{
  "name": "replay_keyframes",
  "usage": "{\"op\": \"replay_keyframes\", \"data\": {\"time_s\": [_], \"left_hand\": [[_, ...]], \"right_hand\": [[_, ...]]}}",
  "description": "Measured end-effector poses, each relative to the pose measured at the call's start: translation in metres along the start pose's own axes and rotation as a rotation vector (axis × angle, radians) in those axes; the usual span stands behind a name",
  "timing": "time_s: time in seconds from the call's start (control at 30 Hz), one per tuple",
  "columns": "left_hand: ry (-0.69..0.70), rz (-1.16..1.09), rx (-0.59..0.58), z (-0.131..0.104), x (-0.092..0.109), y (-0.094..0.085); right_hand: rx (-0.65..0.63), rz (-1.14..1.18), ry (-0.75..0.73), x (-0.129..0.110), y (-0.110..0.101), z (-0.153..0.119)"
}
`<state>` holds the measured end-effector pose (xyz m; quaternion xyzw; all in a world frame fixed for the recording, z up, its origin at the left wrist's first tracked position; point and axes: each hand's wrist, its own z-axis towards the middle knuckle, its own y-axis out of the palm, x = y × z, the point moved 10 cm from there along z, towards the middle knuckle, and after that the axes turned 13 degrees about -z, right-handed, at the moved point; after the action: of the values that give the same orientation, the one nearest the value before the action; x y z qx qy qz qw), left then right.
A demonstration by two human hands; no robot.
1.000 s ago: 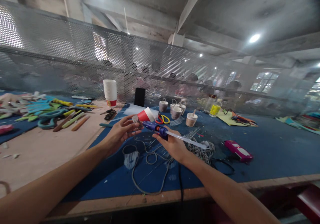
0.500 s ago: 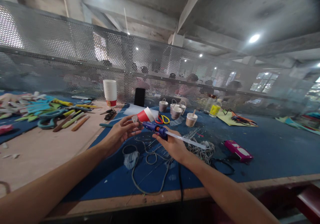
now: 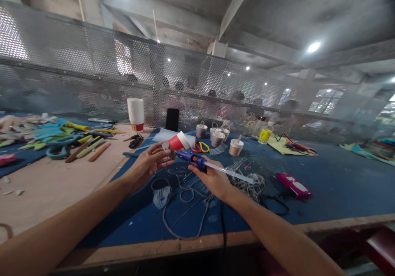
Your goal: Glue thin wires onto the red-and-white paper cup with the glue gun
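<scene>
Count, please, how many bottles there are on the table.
2 visible: the yellow-labelled bottle and the brown-capped bottle, side by side near the perforated screen. Others may be hidden behind them.

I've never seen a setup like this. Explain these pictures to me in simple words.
There is no machine here, just a person working bare-handed. The view comes from a camera on their head, looking forward and down. The right hand holds a blue hot-glue gun, with a clear glue stick poking out the back. The left hand appears to hold a tilted red-and-white paper cup near its base, close to the gun. On the blue tabletop lie tangled grey cord, red-and-yellow-handled scissors and a magenta device too unclear to name; small cups, some with loop handles, stand farther back.
</scene>
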<state>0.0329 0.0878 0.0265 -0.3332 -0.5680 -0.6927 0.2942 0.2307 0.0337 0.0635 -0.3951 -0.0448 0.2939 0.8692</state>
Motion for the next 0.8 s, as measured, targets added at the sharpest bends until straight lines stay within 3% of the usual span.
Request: {"op": "replay_keyframes", "data": {"time_s": [0.8], "left_hand": [[-0.026, -0.021, -0.032, 0.0032, -0.0039, -0.0006]], "right_hand": [[-0.008, 0.02, 0.01, 0.0021, 0.0014, -0.0009]]}}
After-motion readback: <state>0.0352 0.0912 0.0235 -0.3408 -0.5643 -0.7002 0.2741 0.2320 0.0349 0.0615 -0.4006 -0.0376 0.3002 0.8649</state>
